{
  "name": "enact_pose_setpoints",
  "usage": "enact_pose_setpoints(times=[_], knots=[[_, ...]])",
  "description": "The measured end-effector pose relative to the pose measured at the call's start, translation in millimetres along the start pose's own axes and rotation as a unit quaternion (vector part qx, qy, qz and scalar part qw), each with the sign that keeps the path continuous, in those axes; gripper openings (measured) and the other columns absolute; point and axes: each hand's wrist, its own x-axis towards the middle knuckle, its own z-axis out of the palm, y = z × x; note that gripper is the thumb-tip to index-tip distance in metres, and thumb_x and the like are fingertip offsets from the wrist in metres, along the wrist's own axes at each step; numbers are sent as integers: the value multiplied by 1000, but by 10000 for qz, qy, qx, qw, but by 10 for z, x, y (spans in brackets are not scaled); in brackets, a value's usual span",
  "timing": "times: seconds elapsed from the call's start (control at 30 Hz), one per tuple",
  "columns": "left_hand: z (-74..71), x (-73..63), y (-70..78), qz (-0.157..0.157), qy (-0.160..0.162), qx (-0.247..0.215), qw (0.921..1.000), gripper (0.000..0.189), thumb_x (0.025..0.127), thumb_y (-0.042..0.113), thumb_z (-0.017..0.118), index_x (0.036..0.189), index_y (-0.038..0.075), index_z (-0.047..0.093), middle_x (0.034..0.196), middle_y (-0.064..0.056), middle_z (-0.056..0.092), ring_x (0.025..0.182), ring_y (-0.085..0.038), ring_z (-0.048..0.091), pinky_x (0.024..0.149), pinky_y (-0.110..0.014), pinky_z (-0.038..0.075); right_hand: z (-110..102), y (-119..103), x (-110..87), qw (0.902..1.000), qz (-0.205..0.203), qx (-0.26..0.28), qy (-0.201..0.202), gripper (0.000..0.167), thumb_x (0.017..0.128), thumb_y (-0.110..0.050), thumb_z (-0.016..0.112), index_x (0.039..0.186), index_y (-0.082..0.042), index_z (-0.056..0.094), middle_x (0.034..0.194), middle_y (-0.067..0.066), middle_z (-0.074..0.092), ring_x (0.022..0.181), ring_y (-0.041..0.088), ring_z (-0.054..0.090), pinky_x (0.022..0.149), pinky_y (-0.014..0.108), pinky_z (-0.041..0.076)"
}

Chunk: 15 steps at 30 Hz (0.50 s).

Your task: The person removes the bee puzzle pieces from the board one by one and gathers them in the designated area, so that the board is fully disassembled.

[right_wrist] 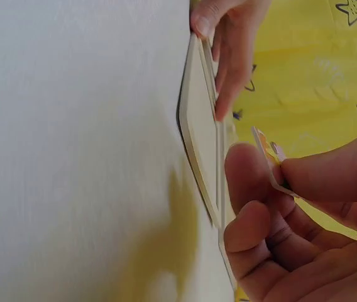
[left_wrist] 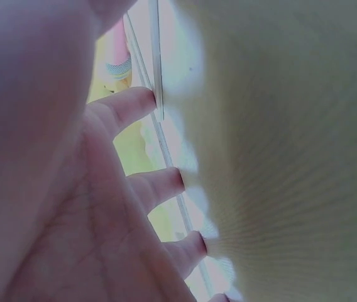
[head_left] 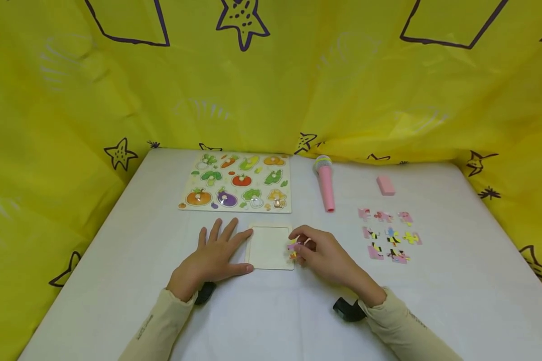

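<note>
In the head view, a shallow square wooden puzzle tray (head_left: 271, 249) lies flat on the white table with its inside bare. My left hand (head_left: 217, 255) rests with fingers spread, thumb and index fingertip touching the tray's left edge. Over the tray's right edge, my right hand (head_left: 323, 253) pinches a small colourful jigsaw piece (head_left: 292, 246) between thumb and fingers. The right wrist view shows the same jigsaw piece (right_wrist: 271, 157) tilted up, held above the tray (right_wrist: 198, 119). To the right lie several loose jigsaw pieces (head_left: 393, 238), pink with yellow and black prints, in rough rows.
Behind the tray lies a vegetable peg puzzle board (head_left: 262, 170). A pink toy microphone (head_left: 326, 188) lies to its right, and a pink block (head_left: 386, 185) sits farther right. Yellow patterned cloth (head_left: 271, 90) hangs along the table's back and sides.
</note>
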Motion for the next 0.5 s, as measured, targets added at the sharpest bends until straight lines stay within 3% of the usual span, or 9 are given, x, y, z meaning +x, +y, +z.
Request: enact_pose_setpoints(times=[0.3,0.5], knots=[[-26,-48,24,9,47,-105,9999,86,97,51,77,166,17,40,175,-24,15,157,-59,1,118,-80,-2,-282,50,-158,9953,291,-110,912,21,101,4,68,120,-2,74,91,4,67,69,23,68,64,28,52],[-30,-55,37,55,47,-211,9997,86,97,51,77,166,16,41,175,-25,15,157,-59,2,117,-80,-2,-432,127,-272,9906,511,38,1271,26,101,4,69,126,-2,74,96,8,70,76,27,71,68,28,56]])
